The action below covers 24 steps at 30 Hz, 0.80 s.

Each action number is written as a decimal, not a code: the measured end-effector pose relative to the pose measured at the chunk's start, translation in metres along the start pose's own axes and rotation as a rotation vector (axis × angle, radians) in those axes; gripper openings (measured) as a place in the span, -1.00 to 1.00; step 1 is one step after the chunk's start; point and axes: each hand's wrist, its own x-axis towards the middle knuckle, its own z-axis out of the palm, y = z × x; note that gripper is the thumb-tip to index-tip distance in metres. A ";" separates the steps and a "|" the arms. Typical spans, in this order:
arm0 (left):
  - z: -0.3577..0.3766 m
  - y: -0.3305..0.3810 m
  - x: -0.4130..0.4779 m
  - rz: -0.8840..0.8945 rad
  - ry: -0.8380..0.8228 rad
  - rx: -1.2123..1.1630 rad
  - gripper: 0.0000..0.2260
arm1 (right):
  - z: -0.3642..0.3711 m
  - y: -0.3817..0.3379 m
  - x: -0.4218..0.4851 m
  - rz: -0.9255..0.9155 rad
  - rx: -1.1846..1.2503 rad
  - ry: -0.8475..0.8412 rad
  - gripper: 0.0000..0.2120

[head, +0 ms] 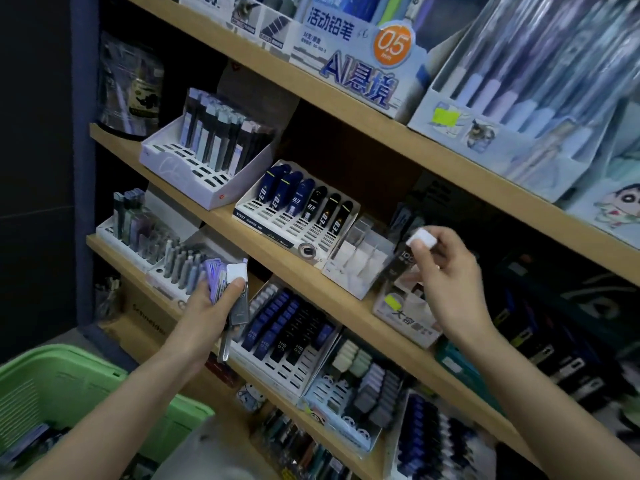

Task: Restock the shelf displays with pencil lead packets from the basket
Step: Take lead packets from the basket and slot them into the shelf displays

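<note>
My left hand (pixel 211 306) grips a bundle of pencil lead packets (pixel 231 289), purple, white-capped and grey, in front of the lower shelf. My right hand (pixel 446 268) pinches the white cap of a dark lead packet (pixel 403 261) that stands tilted over a white display box with a yellow sticker (pixel 401 306) on the middle shelf. Beside that box sits a clear acrylic holder (pixel 356 258) with bare compartments. The green basket (pixel 69 386) is at the lower left, with a few packets (pixel 27 441) showing inside.
Wooden shelves (pixel 346 306) slant across the view. They carry a display of blue and black lead cases (pixel 304 206), a white tray of tall packets (pixel 207 157), and HB packet trays (pixel 287 327) below. Mechanical pencil boxes (pixel 363 50) fill the top shelf.
</note>
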 end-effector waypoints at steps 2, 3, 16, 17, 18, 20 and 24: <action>0.002 0.000 0.001 0.008 -0.011 0.003 -0.74 | -0.012 0.010 -0.002 -0.025 -0.141 0.075 -0.87; 0.003 0.000 0.000 0.004 -0.011 0.009 -0.68 | -0.016 0.015 -0.003 -0.035 -0.224 0.101 -0.84; 0.038 0.006 -0.013 0.013 -0.073 0.123 -0.78 | -0.034 0.041 0.010 -0.013 -0.368 -0.005 -0.90; 0.041 0.007 -0.014 0.015 -0.076 0.121 -0.79 | -0.034 0.040 0.011 0.008 -0.352 -0.024 -0.87; 0.043 0.007 -0.015 0.016 -0.077 0.117 -0.79 | -0.033 0.040 0.011 0.023 -0.345 -0.041 -0.84; 0.046 0.008 -0.016 0.011 -0.086 0.113 -0.77 | -0.032 0.042 0.012 0.033 -0.387 -0.075 -0.82; 0.053 0.012 -0.022 0.017 -0.102 0.113 -0.74 | -0.028 0.045 0.015 0.036 -0.504 -0.106 -0.89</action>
